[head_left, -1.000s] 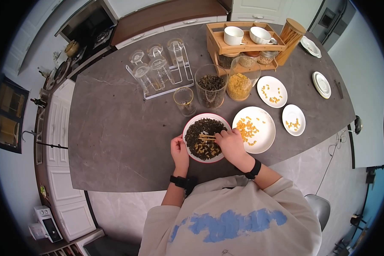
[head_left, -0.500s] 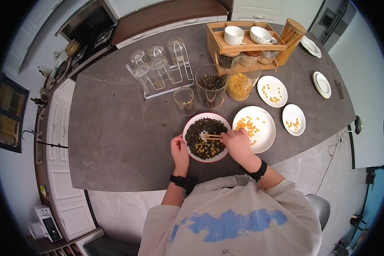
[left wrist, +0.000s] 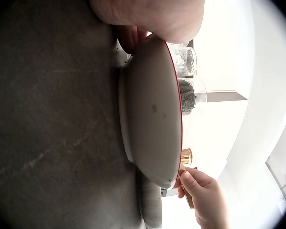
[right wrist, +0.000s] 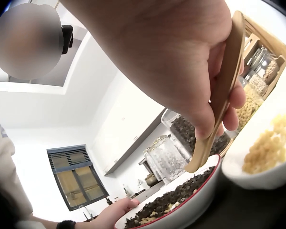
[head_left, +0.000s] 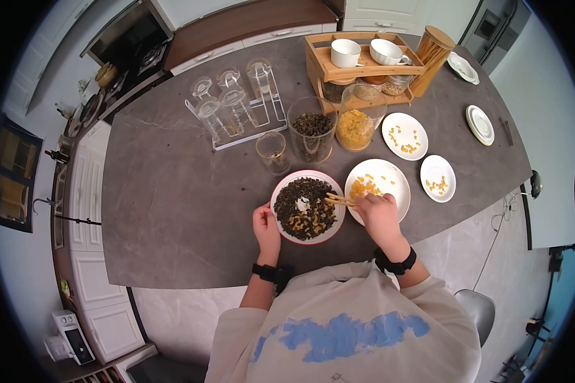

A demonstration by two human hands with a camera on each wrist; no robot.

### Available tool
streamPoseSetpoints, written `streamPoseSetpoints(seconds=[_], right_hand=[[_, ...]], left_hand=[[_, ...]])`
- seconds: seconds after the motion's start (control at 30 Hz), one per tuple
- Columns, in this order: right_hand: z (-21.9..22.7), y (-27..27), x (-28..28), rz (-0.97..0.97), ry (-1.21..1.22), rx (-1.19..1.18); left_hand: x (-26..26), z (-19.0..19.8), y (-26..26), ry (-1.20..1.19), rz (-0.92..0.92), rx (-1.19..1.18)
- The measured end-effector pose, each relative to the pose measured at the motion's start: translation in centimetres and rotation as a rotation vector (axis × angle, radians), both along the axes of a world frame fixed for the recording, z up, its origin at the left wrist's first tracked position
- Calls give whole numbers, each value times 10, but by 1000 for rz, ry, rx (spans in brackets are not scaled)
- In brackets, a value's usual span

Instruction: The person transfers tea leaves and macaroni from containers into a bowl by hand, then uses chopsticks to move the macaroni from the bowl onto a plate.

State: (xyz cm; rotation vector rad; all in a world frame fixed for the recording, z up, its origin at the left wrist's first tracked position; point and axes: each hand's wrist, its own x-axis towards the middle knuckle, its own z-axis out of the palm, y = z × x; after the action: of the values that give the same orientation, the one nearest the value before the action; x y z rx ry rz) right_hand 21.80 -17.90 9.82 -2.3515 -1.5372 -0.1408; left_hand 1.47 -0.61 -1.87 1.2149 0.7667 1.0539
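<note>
My left hand [head_left: 266,226] grips the left side of a white bowl [left wrist: 152,109] with a red rim, fingers against its outer wall. Dark dried bits like tea leaves [head_left: 294,191] fill the bowl, with small curved yellow pieces, like macaroni, mixed in near the front. A white patch of the bottom shows in the middle. In my right hand [head_left: 383,220] are wooden tongs [head_left: 340,200], pinched between thumb and fingers. Their tips point left over the bowl's right rim. Under this hand lies a white plate [head_left: 399,191] with more yellow pieces [head_left: 364,186].
Behind the bowl stand a glass cup [head_left: 273,156], a jar of dark bits [head_left: 312,143] and a jar of yellow pieces [head_left: 354,131]. Smaller plates [head_left: 407,152] with yellow pieces are at right. A rack of glasses [head_left: 249,137] and a wooden shelf [head_left: 319,64] stand farther back.
My right hand has moved right with the tongs, from over the bowl's middle to between bowl and plate. The white patch in the bowl now shows uncovered. My left hand stays at the bowl.
</note>
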Motion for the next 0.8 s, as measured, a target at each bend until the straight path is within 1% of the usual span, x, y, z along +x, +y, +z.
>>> streamPoseSetpoints(seconds=[0.07,0.27,0.5,0.8], right_hand=[[4,-7,6,-49,4,-4],[-7,-30,23,-169,21,-27],[-16,-38,24,-210,4,-34],[-7,-28,25,-218,11,54]], left_hand=[[0,0,0,5,4,1],[0,0,0,-2,-1,0],[0,2,0,4,-1,0],[0,1,0,21,11,-5]])
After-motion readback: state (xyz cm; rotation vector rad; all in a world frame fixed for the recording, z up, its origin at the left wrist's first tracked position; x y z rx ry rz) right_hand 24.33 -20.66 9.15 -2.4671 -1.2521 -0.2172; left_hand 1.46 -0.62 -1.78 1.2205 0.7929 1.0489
